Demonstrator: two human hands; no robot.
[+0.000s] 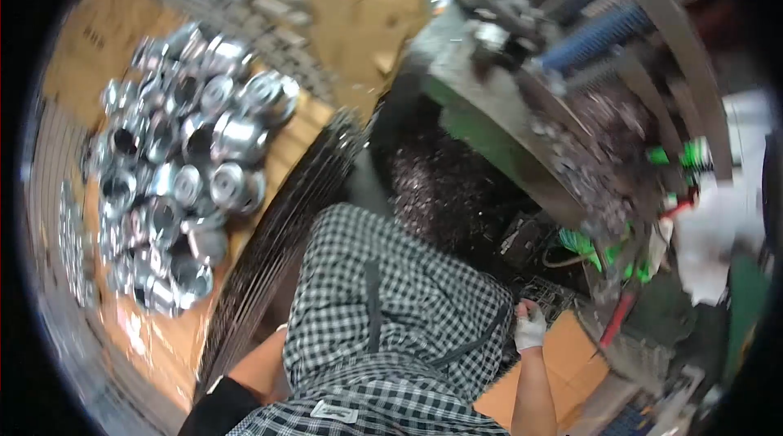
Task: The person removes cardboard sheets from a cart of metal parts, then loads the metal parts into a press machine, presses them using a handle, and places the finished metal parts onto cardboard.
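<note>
My right hand (529, 326), partly wrapped in something white, is low at the right beside the checked apron (391, 289). Its fingers look curled, but blur hides whether anything is in them. An open cardboard box (563, 362) lies just below and beside that hand. On the left, my forearm runs down beside the apron, and the left hand itself is hidden behind the cloth at my knee. Many shiny metal cups (188, 183) are heaped on a cardboard sheet (281, 150) at the left.
A machine (506, 126) with a green side stands at the upper right, with metal shavings (432, 183) on the floor below it. A wire-mesh crate edge (285, 224) runs between the cups and my legs. Cardboard (351, 28) lies at the top.
</note>
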